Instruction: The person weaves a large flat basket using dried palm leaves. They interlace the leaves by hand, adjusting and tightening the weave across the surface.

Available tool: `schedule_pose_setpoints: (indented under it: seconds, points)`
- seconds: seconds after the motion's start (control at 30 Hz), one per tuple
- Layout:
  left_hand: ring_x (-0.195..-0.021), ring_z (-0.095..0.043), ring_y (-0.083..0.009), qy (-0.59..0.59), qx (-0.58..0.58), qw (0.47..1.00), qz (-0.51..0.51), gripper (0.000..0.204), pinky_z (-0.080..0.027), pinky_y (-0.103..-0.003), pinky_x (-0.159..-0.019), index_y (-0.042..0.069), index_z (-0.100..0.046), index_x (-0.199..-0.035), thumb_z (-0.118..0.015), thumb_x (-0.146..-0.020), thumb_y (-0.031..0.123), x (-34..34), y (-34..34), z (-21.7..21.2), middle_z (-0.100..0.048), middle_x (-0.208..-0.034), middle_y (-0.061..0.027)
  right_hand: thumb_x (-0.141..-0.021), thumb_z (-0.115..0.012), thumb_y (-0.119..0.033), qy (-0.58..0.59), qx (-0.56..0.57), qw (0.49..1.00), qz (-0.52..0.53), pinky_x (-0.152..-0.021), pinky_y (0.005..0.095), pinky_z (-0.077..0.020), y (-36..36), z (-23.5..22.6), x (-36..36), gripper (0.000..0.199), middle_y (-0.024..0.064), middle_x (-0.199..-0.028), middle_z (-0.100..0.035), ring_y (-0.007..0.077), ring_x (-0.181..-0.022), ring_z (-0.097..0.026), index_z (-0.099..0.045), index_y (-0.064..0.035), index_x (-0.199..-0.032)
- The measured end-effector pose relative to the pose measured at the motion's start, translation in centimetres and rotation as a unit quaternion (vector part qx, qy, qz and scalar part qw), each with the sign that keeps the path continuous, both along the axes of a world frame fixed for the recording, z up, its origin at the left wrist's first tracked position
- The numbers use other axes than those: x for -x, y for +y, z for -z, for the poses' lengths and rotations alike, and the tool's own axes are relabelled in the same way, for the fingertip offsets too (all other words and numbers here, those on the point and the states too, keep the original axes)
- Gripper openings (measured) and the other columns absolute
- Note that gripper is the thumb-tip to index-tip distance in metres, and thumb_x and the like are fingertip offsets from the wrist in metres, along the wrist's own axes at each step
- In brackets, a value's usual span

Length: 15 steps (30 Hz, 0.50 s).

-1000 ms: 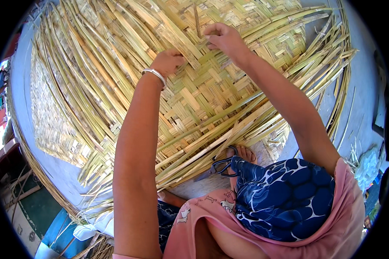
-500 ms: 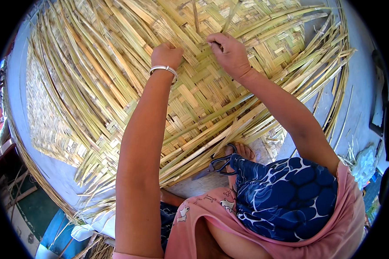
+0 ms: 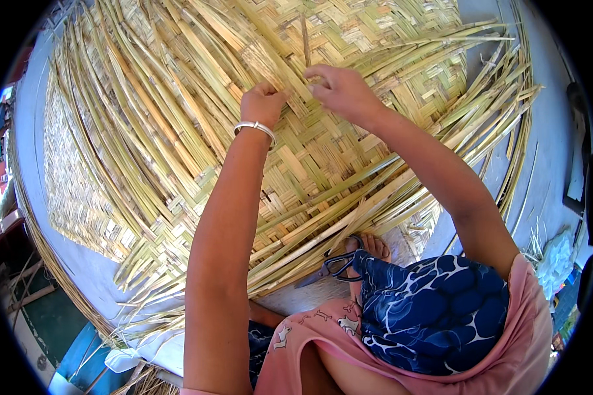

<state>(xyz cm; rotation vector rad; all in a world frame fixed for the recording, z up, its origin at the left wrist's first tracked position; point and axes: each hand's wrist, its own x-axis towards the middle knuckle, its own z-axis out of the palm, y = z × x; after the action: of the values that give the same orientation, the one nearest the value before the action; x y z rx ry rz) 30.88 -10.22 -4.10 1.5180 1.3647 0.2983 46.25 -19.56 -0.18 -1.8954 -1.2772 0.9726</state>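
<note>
A large mat (image 3: pixel 290 155) of flat, pale yellow-green plant strips, perhaps split bamboo or reed, lies in front of me, woven in a slanting pattern. Over its middle my left hand (image 3: pixel 262 105), with a pale bangle at the wrist, is closed, thumb and fingertips together against the weave; what they pinch is hidden. Just to the right my right hand (image 3: pixel 339 92) hovers low over the mat. Its fingers are half bent and apart, slightly blurred, with no strip visible between them. A thin brown strip (image 3: pixel 305 39) points up beyond its fingertips.
Long loose strips (image 3: pixel 122 99) fan across the mat's left side; more strips (image 3: pixel 487 99) stick out at the right. Dark-handled scissors (image 3: pixel 336 265) lie near my foot (image 3: pixel 375 247). A bluish plastic bag (image 3: pixel 555 260) sits at the right on the grey floor (image 3: pixel 550 164).
My right hand has moved slightly left and down, and its fingers have spread from a pinch. My left hand has shifted a little right and nearer, staying closed.
</note>
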Motion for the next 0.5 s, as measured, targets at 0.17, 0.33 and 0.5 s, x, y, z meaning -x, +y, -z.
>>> schedule_pose_setpoints:
  seconds: [0.17, 0.33, 0.5]
  points:
    - [-0.062, -0.047, -0.0095, -0.059, 0.043, 0.997, 0.008, 0.010, -0.039, -0.027, -0.057, 0.002, -0.063, -0.076, -0.070, -0.075, 0.010, 0.2, 0.3, 0.5, -0.056, -0.068, 0.0008, -0.080, -0.063, -0.017, -0.079, -0.074, 0.990, -0.090, -0.065, 0.0341, -0.0497, 5.2, 2.8, 0.4, 0.032, 0.0124, -0.081, -0.066, 0.0219, -0.066, -0.062, -0.058, -0.0040, -0.109]
    - [-0.065, -0.050, -0.0100, -0.054, 0.058, 0.997, 0.002, 0.010, -0.041, -0.026, -0.061, 0.001, -0.067, -0.083, -0.069, -0.075, 0.008, 0.2, 0.2, 0.4, -0.060, -0.073, -0.0001, -0.079, -0.064, -0.016, -0.015, -0.042, 0.990, -0.131, -0.061, 0.0317, -0.0479, 6.5, 3.8, -0.7, 0.018, 0.0098, -0.071, -0.063, 0.0196, -0.064, -0.061, -0.058, -0.0017, -0.088]
    - [-0.065, -0.050, -0.0103, -0.030, 0.043, 0.998, 0.020, 0.014, -0.042, -0.026, -0.060, 0.001, -0.067, -0.085, -0.070, -0.074, 0.009, 0.3, 0.5, 0.9, -0.060, -0.073, -0.0005, -0.077, -0.062, -0.014, -0.068, -0.063, 0.989, -0.119, -0.056, 0.0317, -0.0450, 6.2, 3.6, -1.3, 0.014, 0.0079, -0.065, -0.059, 0.0186, -0.060, -0.058, -0.057, -0.0029, -0.083]
